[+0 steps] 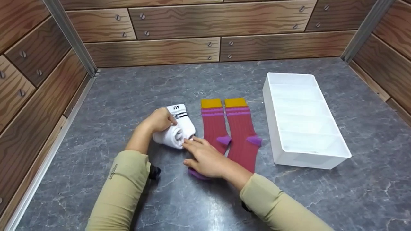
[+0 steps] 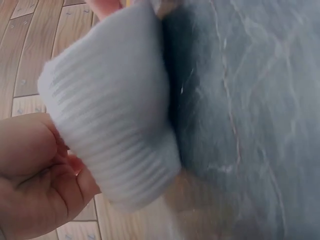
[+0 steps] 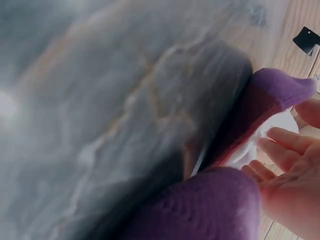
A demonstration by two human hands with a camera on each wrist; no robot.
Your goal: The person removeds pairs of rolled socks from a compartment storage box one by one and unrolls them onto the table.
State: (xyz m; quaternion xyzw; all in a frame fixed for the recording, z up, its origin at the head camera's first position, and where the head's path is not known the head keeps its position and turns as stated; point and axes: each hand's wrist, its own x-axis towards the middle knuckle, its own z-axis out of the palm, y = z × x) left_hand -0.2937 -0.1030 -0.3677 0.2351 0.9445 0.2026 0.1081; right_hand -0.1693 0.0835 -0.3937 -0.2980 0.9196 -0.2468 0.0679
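Note:
A pair of white socks (image 1: 187, 125) with black stripes and dark lettering at the cuff lies left of centre, its near end rolled up. My left hand (image 1: 159, 119) grips the roll from the left with curled fingers; the left wrist view shows the ribbed white fabric (image 2: 110, 110) close up, hiding some fingertips. My right hand (image 1: 207, 158) reaches from the right with fairly straight fingers, its fingertips at the roll's right end. Beneath and beside that hand lie two red socks (image 1: 240, 128) with mustard cuffs and purple heels, their toe ends partly covered.
To the right stands a white rectangular box (image 1: 273, 128), with low ridges or dividers across its inside. The grey marbled tabletop (image 1: 128, 86) is bounded by wood-patterned walls (image 1: 179, 49) at the back and on both sides.

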